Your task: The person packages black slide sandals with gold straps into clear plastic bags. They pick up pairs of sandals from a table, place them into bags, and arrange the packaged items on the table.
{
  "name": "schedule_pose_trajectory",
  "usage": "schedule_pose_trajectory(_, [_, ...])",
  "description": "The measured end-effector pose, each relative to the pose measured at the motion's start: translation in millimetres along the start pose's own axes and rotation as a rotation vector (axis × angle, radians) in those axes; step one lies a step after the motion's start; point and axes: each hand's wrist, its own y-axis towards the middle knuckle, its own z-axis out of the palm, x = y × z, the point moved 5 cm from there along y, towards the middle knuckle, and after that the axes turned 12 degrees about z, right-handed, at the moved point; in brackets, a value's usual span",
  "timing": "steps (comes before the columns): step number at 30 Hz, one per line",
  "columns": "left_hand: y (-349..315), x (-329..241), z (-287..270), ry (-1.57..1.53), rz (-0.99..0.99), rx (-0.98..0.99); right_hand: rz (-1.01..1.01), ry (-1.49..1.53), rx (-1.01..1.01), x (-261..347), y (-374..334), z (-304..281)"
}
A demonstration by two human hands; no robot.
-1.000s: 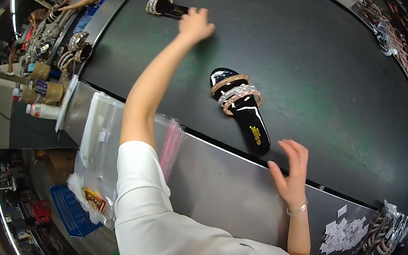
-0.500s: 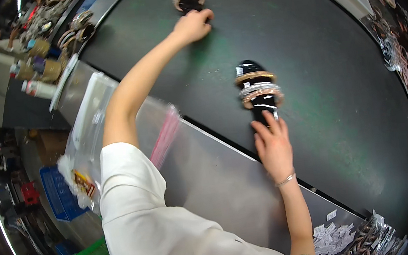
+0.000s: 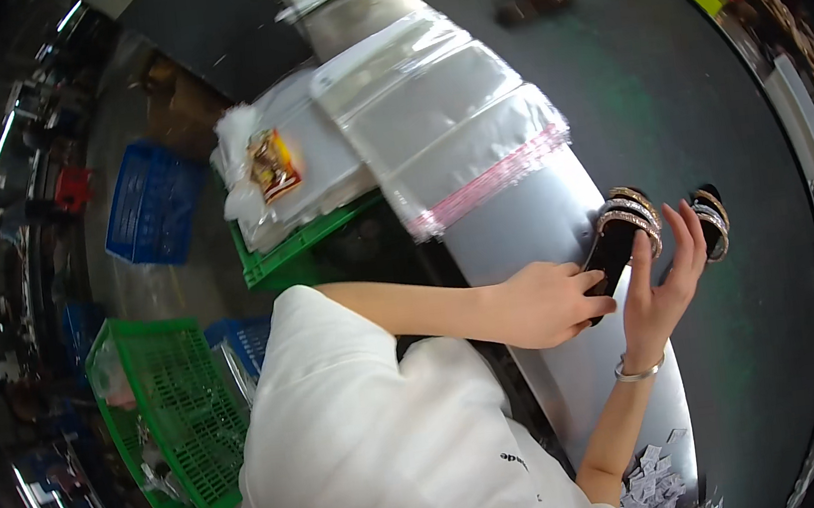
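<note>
Two black sandals with glittering straps lie at a dark worktop [image 3: 728, 338] edged with a metal strip [image 3: 535, 229]. The left hand [image 3: 558, 303] has its fingers curled around the heel end of the nearer sandal [image 3: 611, 253], which lies across the worktop's near edge. The right hand [image 3: 661, 293] is spread wide, thumb beside that sandal's straps, fingertips at the farther sandal [image 3: 714, 225], in from the edge; whether they touch it, I cannot tell.
</note>
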Motion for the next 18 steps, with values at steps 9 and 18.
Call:
schedule_pose_trajectory(9, [-269,114,-150,0.550,-0.746,-0.494,-0.342,0.384,0.437,118,-46,132])
schedule_pose_trajectory(18, [-360,211,-149,0.769,-0.796,-0.411,-0.534,0.250,0.326,204,-100,338])
